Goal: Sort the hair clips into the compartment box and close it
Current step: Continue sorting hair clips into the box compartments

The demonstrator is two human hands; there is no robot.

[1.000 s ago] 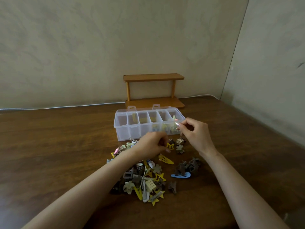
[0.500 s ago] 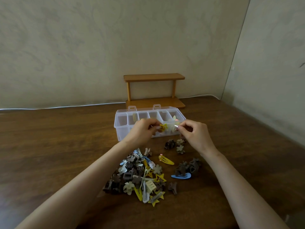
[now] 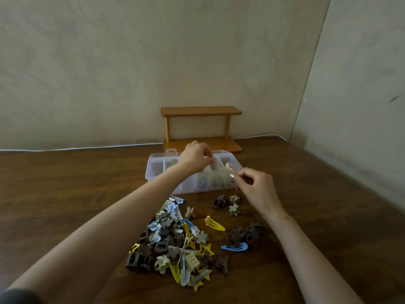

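Observation:
The clear compartment box (image 3: 156, 172) stands open on the table, with some yellowish clips in its right-hand compartments. My left hand (image 3: 194, 155) hovers over the box's middle compartments with fingertips pinched and pointing down; whether they hold anything is hidden. My right hand (image 3: 257, 189) is at the box's front right corner, pinching a small pale clip (image 3: 231, 175) with a pink tip. A heap of hair clips (image 3: 175, 240) in brown, yellow, blue and beige lies in front of the box.
A yellow snap clip (image 3: 215, 224), brown claw clips (image 3: 244, 235) on a blue snap clip (image 3: 234, 248), and a beige flower clip (image 3: 234, 209) lie apart from the heap. A small wooden shelf (image 3: 201, 110) stands behind the box. A white cable (image 3: 76, 148) runs along the wall.
My left hand picked a yellow star clip from the heap and rose over the box's middle compartments. The right hand stayed near the box's right end with its small clip.

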